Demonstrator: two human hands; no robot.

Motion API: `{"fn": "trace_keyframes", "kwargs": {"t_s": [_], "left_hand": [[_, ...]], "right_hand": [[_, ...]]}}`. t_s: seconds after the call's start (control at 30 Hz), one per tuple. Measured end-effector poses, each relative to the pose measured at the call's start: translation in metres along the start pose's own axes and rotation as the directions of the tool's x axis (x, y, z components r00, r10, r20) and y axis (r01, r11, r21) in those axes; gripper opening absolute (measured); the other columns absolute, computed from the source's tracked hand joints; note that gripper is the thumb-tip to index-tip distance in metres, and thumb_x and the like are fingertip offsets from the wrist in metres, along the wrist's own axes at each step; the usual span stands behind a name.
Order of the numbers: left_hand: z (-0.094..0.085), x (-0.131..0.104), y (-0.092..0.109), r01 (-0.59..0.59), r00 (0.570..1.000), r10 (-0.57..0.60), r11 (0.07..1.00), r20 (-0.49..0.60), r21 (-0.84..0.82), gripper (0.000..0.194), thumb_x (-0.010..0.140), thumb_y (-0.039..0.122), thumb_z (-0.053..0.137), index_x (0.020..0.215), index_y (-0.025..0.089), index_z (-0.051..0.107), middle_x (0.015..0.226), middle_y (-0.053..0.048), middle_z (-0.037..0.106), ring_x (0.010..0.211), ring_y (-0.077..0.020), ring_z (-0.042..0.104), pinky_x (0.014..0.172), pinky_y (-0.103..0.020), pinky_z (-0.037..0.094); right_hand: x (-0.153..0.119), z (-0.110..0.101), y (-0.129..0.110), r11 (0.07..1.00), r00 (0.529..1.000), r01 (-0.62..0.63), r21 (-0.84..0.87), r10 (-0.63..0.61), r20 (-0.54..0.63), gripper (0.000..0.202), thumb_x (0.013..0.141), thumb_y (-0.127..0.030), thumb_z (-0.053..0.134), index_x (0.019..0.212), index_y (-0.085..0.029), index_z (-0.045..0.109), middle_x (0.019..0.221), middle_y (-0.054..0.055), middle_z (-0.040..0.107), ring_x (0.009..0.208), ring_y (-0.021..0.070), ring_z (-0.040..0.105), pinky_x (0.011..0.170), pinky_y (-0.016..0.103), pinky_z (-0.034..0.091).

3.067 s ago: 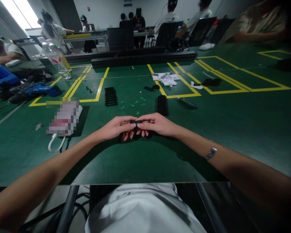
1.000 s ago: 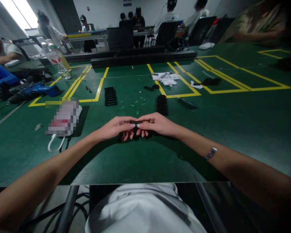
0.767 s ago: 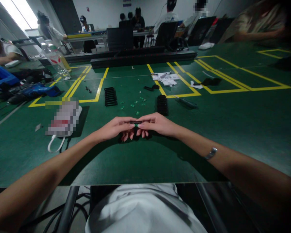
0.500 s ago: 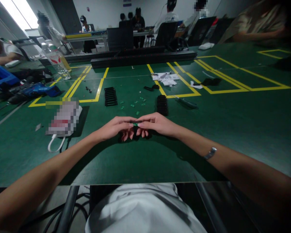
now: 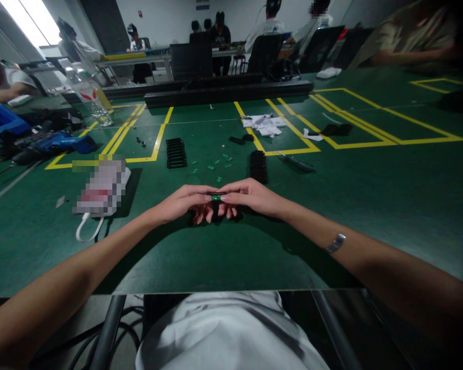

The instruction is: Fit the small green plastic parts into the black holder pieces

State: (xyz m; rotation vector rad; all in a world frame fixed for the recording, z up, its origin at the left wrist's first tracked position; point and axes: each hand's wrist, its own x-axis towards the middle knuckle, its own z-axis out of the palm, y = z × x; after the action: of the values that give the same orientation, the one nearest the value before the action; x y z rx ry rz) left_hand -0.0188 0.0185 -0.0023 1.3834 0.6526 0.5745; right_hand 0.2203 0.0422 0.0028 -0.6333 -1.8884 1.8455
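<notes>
A small green board (image 5: 216,198) lies against a dark strip, pinched between the thumbs and fingers of both hands above the green table (image 5: 231,262). My left hand (image 5: 187,202) grips its left end and my right hand (image 5: 250,198) its right end. Beyond the fingertips, several small green boards (image 5: 211,168) are scattered on the table. A black slotted rack (image 5: 176,153) lies to their left. Just past my right hand is a second black stack of parts (image 5: 258,166).
At the left are a phone-like device (image 5: 104,187) with a white cable, a plastic bottle (image 5: 90,100) and a blue-black tool (image 5: 54,146). White paper scraps (image 5: 264,124) and a dark knife-like tool (image 5: 297,163) lie at the right. Long black bars (image 5: 227,93) cross the back; people sit beyond.
My right thumb has shifted very slightly to the right, showing a little more of the green board. Both hands otherwise keep their place.
</notes>
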Motion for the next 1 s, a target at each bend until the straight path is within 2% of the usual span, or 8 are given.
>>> {"fn": "trace_keyframes", "kwargs": {"t_s": [0.13, 0.47, 0.67, 0.8, 1.0], "left_hand": [[-0.001, 0.0, -0.001, 0.004, 1.0, -0.004, 1.0, -0.004, 0.008, 0.047, 0.096, 0.031, 0.054, 0.139, 0.013, 0.052, 0.079, -0.009, 0.07, 0.06, -0.0156, 0.065, 0.049, -0.021, 0.05], [0.0, 0.001, -0.002, 0.002, 1.0, -0.002, 1.0, -0.008, -0.011, 0.047, 0.097, 0.032, 0.053, 0.14, 0.012, 0.052, 0.078, -0.009, 0.071, 0.059, -0.0158, 0.065, 0.049, -0.021, 0.05], [0.001, 0.001, 0.001, -0.004, 1.0, 0.004, 1.0, 0.001, 0.002, 0.048, 0.098, 0.033, 0.051, 0.139, 0.009, 0.051, 0.078, -0.011, 0.071, 0.058, -0.0159, 0.065, 0.048, -0.022, 0.049], [0.003, 0.001, 0.001, -0.023, 1.0, 0.023, 0.999, -0.004, 0.028, 0.046, 0.099, 0.036, 0.048, 0.137, 0.011, 0.052, 0.08, -0.011, 0.071, 0.055, -0.0141, 0.063, 0.048, -0.021, 0.048], [0.01, -0.001, 0.0, -0.055, 0.995, 0.069, 0.981, -0.071, 0.187, 0.038, 0.101, 0.044, 0.045, 0.113, 0.011, 0.061, 0.085, -0.009, 0.068, 0.057, -0.0121, 0.063, 0.046, -0.018, 0.048]], "right_hand": [[-0.001, -0.001, 0.0, 0.999, 1.0, -0.01, 0.034, 0.009, 0.006, 0.041, 0.092, -0.035, 0.062, 0.125, -0.01, 0.064, 0.091, 0.01, 0.075, 0.068, 0.0134, 0.068, 0.061, 0.024, 0.053], [0.0, -0.002, 0.002, 0.997, 1.0, -0.031, 0.065, 0.031, 0.006, 0.04, 0.092, -0.031, 0.062, 0.127, -0.011, 0.063, 0.09, 0.01, 0.076, 0.068, 0.0143, 0.069, 0.06, 0.025, 0.053], [0.0, 0.0, 0.0, 1.0, 1.0, -0.011, 0.024, 0.011, 0.001, 0.041, 0.092, -0.037, 0.063, 0.122, -0.009, 0.064, 0.09, 0.011, 0.075, 0.066, 0.0136, 0.068, 0.06, 0.025, 0.052], [0.001, 0.002, 0.002, 1.0, 0.999, 0.003, 0.027, -0.002, -0.034, 0.04, 0.09, -0.04, 0.066, 0.116, -0.01, 0.066, 0.086, 0.009, 0.075, 0.063, 0.0124, 0.067, 0.058, 0.023, 0.051], [0.003, 0.002, 0.003, 0.998, 0.999, 0.005, 0.065, -0.001, -0.051, 0.036, 0.093, -0.046, 0.06, 0.096, -0.011, 0.067, 0.084, 0.009, 0.075, 0.063, 0.0118, 0.066, 0.057, 0.022, 0.051]]}}
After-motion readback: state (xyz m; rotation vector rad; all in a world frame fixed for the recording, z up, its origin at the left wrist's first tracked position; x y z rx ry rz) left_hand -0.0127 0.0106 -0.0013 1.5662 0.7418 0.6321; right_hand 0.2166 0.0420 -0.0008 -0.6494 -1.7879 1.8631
